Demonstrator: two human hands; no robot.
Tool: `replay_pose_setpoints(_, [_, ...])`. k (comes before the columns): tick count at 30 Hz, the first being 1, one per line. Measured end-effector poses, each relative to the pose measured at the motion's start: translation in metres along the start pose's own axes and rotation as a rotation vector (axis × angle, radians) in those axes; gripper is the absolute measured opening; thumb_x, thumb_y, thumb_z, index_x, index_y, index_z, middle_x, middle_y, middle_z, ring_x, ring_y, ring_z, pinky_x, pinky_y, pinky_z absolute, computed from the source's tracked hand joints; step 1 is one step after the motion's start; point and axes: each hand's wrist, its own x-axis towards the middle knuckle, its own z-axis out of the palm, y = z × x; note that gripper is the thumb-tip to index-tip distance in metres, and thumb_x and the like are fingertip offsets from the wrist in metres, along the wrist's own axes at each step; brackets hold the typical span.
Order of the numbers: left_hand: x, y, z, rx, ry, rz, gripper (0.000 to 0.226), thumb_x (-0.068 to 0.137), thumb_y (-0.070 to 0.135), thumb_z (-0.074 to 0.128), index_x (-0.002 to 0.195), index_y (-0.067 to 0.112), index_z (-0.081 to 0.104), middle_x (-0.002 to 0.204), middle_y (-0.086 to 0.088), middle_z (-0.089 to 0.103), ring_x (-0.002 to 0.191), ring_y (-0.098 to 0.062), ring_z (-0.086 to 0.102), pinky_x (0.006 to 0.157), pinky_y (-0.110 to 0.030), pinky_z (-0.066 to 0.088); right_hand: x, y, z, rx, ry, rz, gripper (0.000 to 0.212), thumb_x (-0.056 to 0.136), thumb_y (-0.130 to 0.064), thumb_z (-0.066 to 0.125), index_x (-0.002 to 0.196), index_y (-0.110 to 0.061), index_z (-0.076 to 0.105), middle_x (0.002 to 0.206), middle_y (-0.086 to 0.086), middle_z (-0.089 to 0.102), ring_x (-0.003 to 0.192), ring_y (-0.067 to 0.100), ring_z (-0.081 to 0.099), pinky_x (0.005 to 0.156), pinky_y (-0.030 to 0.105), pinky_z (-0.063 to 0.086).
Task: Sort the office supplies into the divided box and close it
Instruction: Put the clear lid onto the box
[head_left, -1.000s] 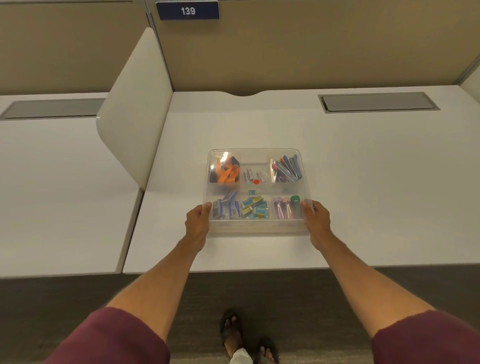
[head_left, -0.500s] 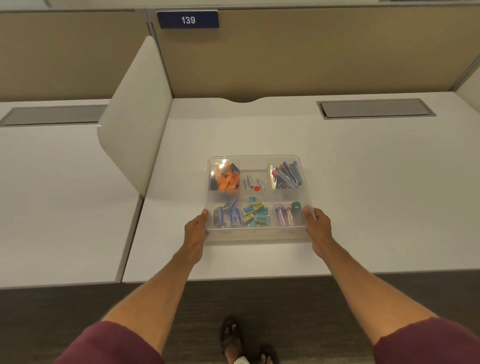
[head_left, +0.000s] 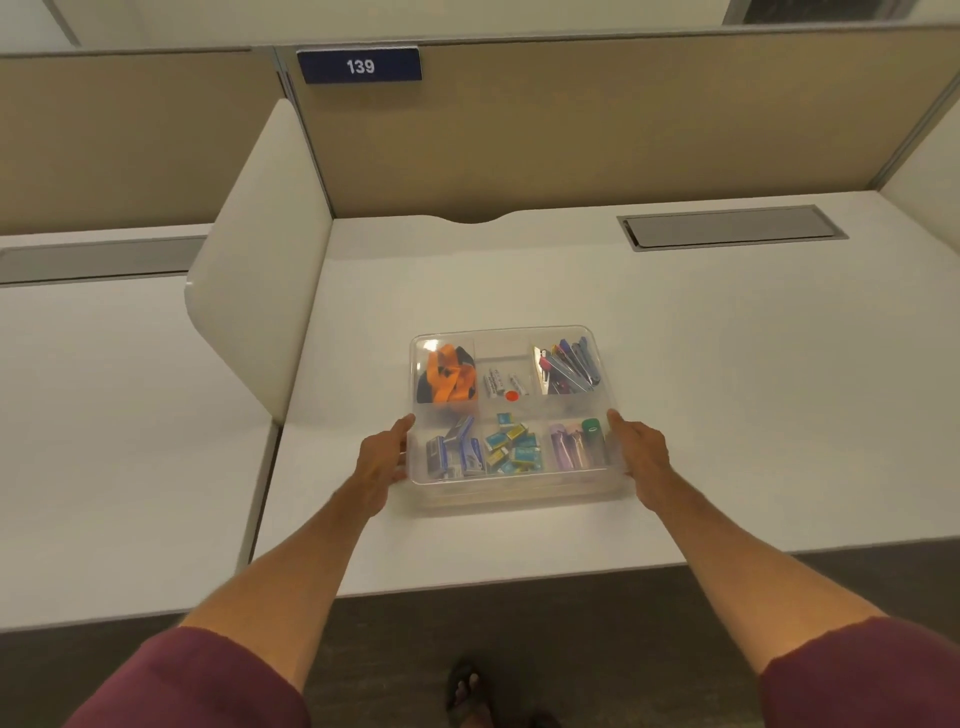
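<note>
one clear divided box (head_left: 511, 483) sat on the white desk (head_left: 727, 415), near its front edge, with a clear lid on top. it had six compartments in two rows of three. back row: left held an orange strap (head_left: 449, 379) tangled with something black; middle held about three small white tubes (head_left: 501, 383) and one red dot (head_left: 512, 396); right held a bundle of coloured pens (head_left: 569, 366), number not countable. front row: left held several blue packets (head_left: 454, 451); middle held a heap of small teal and yellow boxes (head_left: 514, 447), roughly eight; right held purple items and one green-capped piece (head_left: 591, 434).

the left hand (head_left: 382, 457) lay against the box's left side, the right hand (head_left: 636, 451) against its right side, well apart. fingers were extended along the walls; whether they gripped or only touched could not be told.

one number plate reading 139 (head_left: 359, 65) was fixed to the partition.
</note>
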Motion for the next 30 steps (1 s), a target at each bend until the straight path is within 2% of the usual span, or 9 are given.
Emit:
replay_pose_setpoints(5, [0.022, 0.036, 0.009, 0.037, 0.042, 0.060, 0.044, 0.096, 0.044, 0.047, 0.112, 0.005, 0.061, 0.109, -0.009, 0.064, 0.097, -0.027, 0.063, 0.081, -0.035, 0.051, 0.016, -0.031, 0.002, -0.097, 0.039, -0.055, 0.044, 0.094, -0.047, 0.050, 0.084, -0.005, 0.056, 0.085, 0.012, 0.055, 0.078, 0.024, 0.049, 0.059, 0.026, 0.036])
replay_pose_setpoints(9, [0.043, 0.065, 0.020, 0.009, 0.102, 0.071, 0.035, 0.096, 0.042, 0.049, 0.086, 0.010, 0.058, 0.108, -0.012, 0.061, 0.095, -0.027, 0.060, 0.085, -0.037, 0.050, 0.040, -0.061, 0.003, -0.118, 0.025, -0.074, 0.049, 0.095, -0.047, 0.048, 0.091, 0.000, 0.062, 0.089, 0.014, 0.056, 0.083, 0.024, 0.052, 0.073, 0.033, 0.041])
replay_pose_setpoints(12, [0.061, 0.083, 0.029, 0.048, 0.125, 0.065, 0.048, 0.097, 0.046, 0.045, 0.114, 0.003, 0.057, 0.120, -0.014, 0.061, 0.108, -0.032, 0.060, 0.100, -0.042, 0.049, 0.062, -0.079, 0.005, -0.123, 0.002, -0.071, 0.056, 0.095, -0.047, 0.047, 0.105, 0.006, 0.062, 0.095, 0.013, 0.058, 0.089, 0.025, 0.054, 0.081, 0.036, 0.044])
replay_pose_setpoints(15, [0.075, 0.095, 0.036, 0.055, 0.164, 0.043, 0.056, 0.097, 0.047, 0.044, 0.129, 0.002, 0.049, 0.129, -0.016, 0.057, 0.117, -0.035, 0.057, 0.105, -0.046, 0.046, 0.083, -0.092, 0.013, -0.132, -0.031, -0.063, 0.049, 0.096, -0.045, 0.046, 0.098, 0.001, 0.062, 0.095, 0.013, 0.057, 0.090, 0.025, 0.053, 0.091, 0.040, 0.048])
replay_pose_setpoints(18, [0.088, 0.098, 0.043, 0.050, 0.182, -0.004, 0.057, 0.096, 0.046, 0.047, 0.130, 0.001, 0.050, 0.125, -0.016, 0.058, 0.111, -0.031, 0.057, 0.102, -0.040, 0.046, 0.102, -0.099, 0.024, -0.161, -0.053, 0.001, 0.043, 0.095, -0.046, 0.044, 0.086, -0.005, 0.056, 0.092, 0.012, 0.054, 0.084, 0.026, 0.051, 0.081, 0.037, 0.047])
replay_pose_setpoints(21, [0.097, 0.094, 0.049, 0.057, 0.199, -0.045, 0.053, 0.096, 0.044, 0.048, 0.125, 0.000, 0.054, 0.124, -0.016, 0.060, 0.100, -0.027, 0.057, 0.099, -0.039, 0.047, 0.118, -0.100, 0.034, -0.154, -0.086, 0.086, 0.044, 0.094, -0.045, 0.047, 0.102, -0.003, 0.059, 0.096, 0.011, 0.054, 0.085, 0.025, 0.051, 0.075, 0.030, 0.037])
replay_pose_setpoints(23, [0.102, 0.091, 0.050, 0.088, 0.254, -0.070, 0.054, 0.094, 0.047, 0.048, 0.121, 0.000, 0.054, 0.124, -0.018, 0.061, 0.107, -0.032, 0.059, 0.104, -0.044, 0.046, 0.126, -0.099, 0.038, -0.114, -0.094, 0.126, 0.046, 0.093, -0.041, 0.050, 0.112, 0.000, 0.060, 0.099, 0.011, 0.056, 0.089, 0.024, 0.052, 0.077, 0.030, 0.037])
replay_pose_setpoints(26, [0.108, 0.090, 0.050, 0.119, 0.293, -0.089, 0.056, 0.093, 0.048, 0.050, 0.118, -0.002, 0.056, 0.121, -0.019, 0.062, 0.111, -0.035, 0.060, 0.103, -0.043, 0.046, 0.132, -0.098, 0.040, -0.081, -0.089, 0.167, 0.045, 0.091, -0.040, 0.053, 0.112, -0.001, 0.059, 0.098, 0.010, 0.056, 0.089, 0.025, 0.053, 0.076, 0.030, 0.039])
replay_pose_setpoints(30, [0.111, 0.090, 0.050, 0.099, 0.315, -0.132, 0.053, 0.091, 0.048, 0.054, 0.114, -0.001, 0.056, 0.117, -0.018, 0.064, 0.096, -0.030, 0.061, 0.086, -0.035, 0.048, 0.137, -0.097, 0.042, -0.046, -0.104, 0.173, 0.032, 0.091, -0.041, 0.056, 0.100, -0.010, 0.056, 0.099, 0.008, 0.055, 0.090, 0.025, 0.053, 0.078, 0.030, 0.039])
